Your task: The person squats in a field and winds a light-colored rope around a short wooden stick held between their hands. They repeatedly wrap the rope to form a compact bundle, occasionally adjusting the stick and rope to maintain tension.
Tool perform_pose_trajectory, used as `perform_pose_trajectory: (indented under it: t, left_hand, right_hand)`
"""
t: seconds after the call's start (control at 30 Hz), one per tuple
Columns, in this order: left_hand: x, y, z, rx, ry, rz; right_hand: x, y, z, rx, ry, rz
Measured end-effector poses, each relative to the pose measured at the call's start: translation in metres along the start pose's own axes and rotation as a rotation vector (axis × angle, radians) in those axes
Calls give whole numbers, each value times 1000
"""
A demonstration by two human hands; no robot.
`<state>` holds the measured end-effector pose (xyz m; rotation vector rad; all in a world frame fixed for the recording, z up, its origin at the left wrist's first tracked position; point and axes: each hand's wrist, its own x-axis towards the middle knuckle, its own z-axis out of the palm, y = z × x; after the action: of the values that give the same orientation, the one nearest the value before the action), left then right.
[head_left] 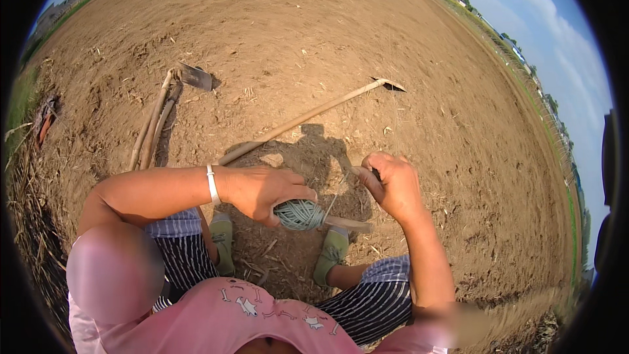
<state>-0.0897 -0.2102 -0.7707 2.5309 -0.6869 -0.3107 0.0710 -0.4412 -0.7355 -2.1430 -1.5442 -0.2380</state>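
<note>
My left hand (265,190), with a white band at the wrist, is wrapped round a ball of grey-green string (299,215) wound on a wooden stick (352,224). The stick's bare end points right, above my right shoe. A thin strand (331,205) rises from the winding toward my right hand (393,187). That hand is raised to the right of the ball, its fingers curled and its thumb pressed in, closed on the string. Its palm side is partly hidden.
One hoe (308,115) lies slantwise on the bare soil ahead, its blade at the far right end. Another hoe (195,77) lies to the left, a second wooden length beside its handle. Green shoes (332,254) stand below my hands. Dry stalks edge the left side.
</note>
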Motion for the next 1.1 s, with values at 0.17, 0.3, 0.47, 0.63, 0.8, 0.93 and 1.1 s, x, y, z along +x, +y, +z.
perform_pose_trajectory:
  t: [0.17, 0.3, 0.47, 0.63, 0.8, 0.93, 1.1]
  left_hand:
    - [-4, 24, -41, -772, 389, 42]
    - [-13, 9, -68, -910, 934, 17]
    - [-29, -11, -73, -870, 1198, -54]
    - [-24, -9, -68, -1450, 1052, 193]
    - [-27, -13, -58, -1320, 845, -52]
    - [-20, -31, -46, -487, 528, -358]
    - [-4, -16, -30, 174, 180, -425]
  right_hand:
    - [-3, 19, 19, 513, -101, 313]
    - [3, 16, 21, 687, -88, 445]
    - [8, -44, 25, 728, -172, 196]
    - [7, -50, 61, 811, -372, 134]
    - [6, 12, 66, 366, -224, 158]
    - [8, 8, 32, -70, -135, 42]
    - [14, -21, 15, -178, -82, -171]
